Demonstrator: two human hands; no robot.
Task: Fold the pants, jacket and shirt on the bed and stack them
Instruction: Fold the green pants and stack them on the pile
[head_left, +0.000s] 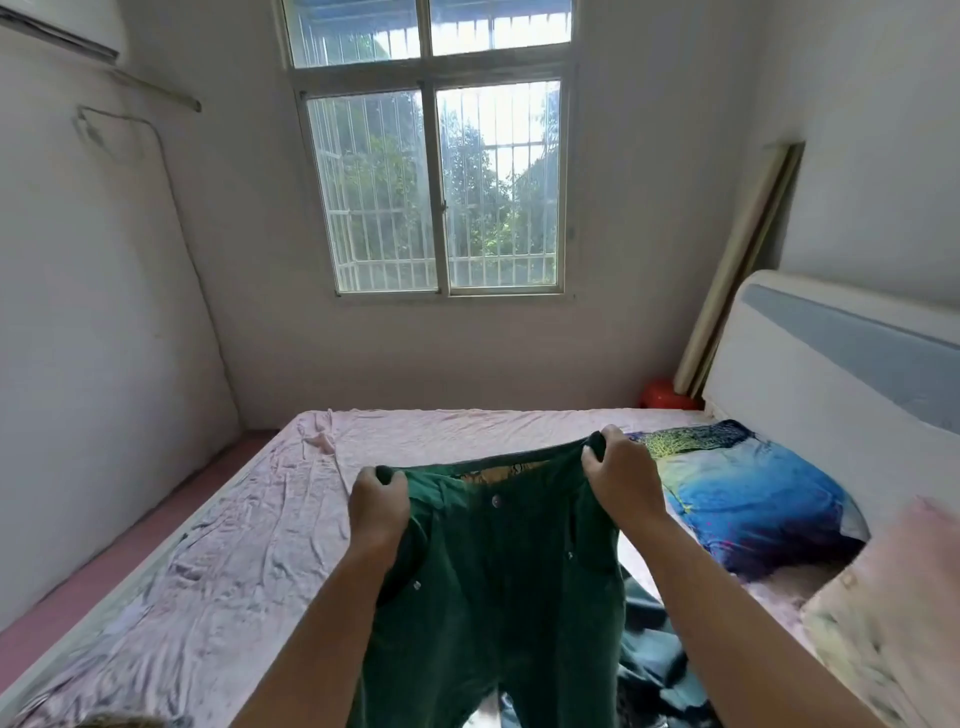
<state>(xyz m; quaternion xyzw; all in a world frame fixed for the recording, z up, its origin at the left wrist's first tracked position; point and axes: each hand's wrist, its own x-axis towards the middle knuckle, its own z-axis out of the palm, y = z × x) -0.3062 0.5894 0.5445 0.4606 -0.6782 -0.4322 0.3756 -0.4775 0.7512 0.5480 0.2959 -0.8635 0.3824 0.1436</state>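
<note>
Head view: left hand and right hand each grip a waistband corner, holding the green pants up mid-frame over the bed. The legs hang out of frame, so they could land twisted or snag the dark garment lower right.

A home bedroom: a crumpled pink-sheeted bed lies below the right hand, a blue patterned pillow just right of it.

Both our bare forearms reach toward 12 o'clock, the left from 6 o'clock, the right from 5. Our left hand and right hand, backs toward us, each curl tightly around the pants waistband, with the right hand slightly higher.
</note>
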